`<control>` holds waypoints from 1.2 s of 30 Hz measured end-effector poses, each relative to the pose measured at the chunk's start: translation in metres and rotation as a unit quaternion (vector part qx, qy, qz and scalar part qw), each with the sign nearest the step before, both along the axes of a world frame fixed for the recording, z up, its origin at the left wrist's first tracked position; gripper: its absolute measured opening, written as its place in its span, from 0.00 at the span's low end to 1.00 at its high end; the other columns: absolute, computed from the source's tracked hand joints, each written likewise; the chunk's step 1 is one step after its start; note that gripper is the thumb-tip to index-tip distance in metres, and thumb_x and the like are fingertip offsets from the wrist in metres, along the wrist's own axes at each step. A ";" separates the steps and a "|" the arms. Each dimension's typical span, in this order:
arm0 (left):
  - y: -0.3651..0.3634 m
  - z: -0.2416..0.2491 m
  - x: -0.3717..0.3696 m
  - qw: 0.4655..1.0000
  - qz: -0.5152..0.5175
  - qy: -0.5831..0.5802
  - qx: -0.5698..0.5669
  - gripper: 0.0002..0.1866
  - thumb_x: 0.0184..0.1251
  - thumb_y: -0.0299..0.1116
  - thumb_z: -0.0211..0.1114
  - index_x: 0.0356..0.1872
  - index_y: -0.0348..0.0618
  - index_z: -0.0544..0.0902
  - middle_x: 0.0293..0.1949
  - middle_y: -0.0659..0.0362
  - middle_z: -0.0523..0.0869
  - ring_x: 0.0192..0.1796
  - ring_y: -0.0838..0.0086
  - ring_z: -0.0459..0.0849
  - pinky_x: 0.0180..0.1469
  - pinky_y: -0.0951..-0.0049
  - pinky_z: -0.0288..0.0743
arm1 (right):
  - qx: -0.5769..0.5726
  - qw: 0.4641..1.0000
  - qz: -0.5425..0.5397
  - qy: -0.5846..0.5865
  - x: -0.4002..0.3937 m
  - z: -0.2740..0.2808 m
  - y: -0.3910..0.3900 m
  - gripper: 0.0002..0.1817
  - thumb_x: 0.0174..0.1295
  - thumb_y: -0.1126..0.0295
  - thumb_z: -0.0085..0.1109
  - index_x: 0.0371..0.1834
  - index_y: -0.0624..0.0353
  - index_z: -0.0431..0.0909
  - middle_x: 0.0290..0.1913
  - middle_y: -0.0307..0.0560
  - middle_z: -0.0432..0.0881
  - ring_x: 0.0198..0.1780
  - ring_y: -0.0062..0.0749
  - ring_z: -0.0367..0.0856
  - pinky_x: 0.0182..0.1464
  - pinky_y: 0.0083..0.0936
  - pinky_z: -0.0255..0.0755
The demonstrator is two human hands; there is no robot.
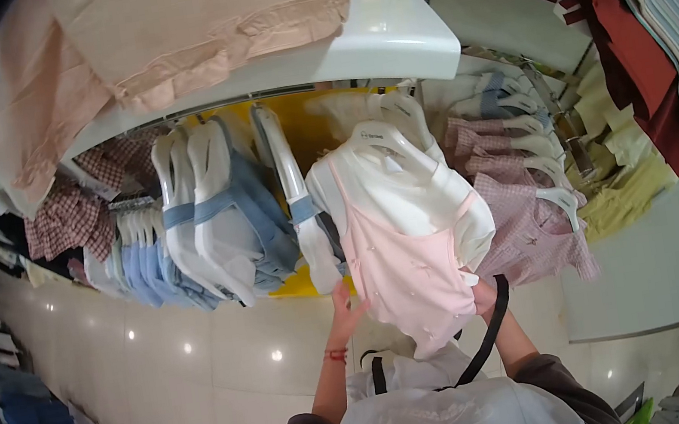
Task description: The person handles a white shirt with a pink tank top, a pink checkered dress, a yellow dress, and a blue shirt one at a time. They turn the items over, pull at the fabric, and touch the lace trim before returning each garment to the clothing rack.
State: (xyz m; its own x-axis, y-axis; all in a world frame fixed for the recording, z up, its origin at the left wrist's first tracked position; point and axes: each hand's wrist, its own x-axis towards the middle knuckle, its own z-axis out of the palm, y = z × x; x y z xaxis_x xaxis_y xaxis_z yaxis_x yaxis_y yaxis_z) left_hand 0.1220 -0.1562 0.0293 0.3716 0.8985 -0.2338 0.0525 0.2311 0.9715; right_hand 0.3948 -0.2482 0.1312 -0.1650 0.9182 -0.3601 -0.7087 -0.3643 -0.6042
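A pink dress (401,247) with small decorations is layered over a white long-sleeved top (391,179) on a white hanger (379,135) in front of me. My left hand (345,311) is at the dress's lower left edge, fingers pointing up and apart from the thumb, which meets the pink fabric. Just above those fingers a white sleeve (323,271) hangs down. On the opposite side, my right hand (483,297) closes around the dress's lower right edge, beside the white cuff. Its fingertips are partly hidden by the cloth.
White and blue garments (249,216) hang left on the rail; pink checked tops (528,229) hang right. Above juts a white shelf (408,20) with pale pink clothing (217,21). A black strap (491,334) crosses near my right forearm. Below is a tiled floor (230,357).
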 end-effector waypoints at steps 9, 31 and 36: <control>0.023 0.012 0.052 0.982 -0.111 -0.138 -0.064 0.24 0.59 0.34 0.61 0.54 0.32 0.69 0.49 0.58 0.76 0.50 0.74 0.74 0.54 0.75 0.66 | 0.012 0.999 -0.051 0.015 -0.009 -0.011 0.006 0.23 0.67 0.55 0.38 0.59 0.59 0.62 0.53 0.41 0.73 0.52 0.26 0.73 0.55 0.27 0.68; -0.081 0.009 -0.049 0.970 -0.151 -0.110 -0.153 0.22 0.64 0.33 0.55 0.57 0.33 0.67 0.49 0.58 0.76 0.49 0.75 0.74 0.51 0.75 0.69 | 0.312 0.831 0.331 -0.321 -0.117 -0.113 -0.043 0.23 0.62 0.67 0.49 0.60 0.62 0.63 0.58 0.43 0.67 0.57 0.30 0.64 0.58 0.23 0.58; -0.088 0.004 -0.055 0.979 -0.080 -0.081 -0.167 0.19 0.65 0.37 0.54 0.53 0.37 0.69 0.38 0.59 0.78 0.34 0.79 0.77 0.27 0.78 0.75 | 0.197 0.869 0.188 -0.412 -0.134 -0.138 -0.031 0.22 0.55 0.68 0.56 0.54 0.63 0.68 0.48 0.46 0.74 0.49 0.29 0.71 0.51 0.24 0.65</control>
State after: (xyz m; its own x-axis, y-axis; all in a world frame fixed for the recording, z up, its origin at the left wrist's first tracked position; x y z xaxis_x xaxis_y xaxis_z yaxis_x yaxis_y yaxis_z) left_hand 0.0668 -0.2446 0.0331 0.5574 0.7093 -0.4314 -0.0340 0.5387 0.8418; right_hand 0.2608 -0.2793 -0.0067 -0.3161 0.9338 -0.1677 0.1492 -0.1257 -0.9808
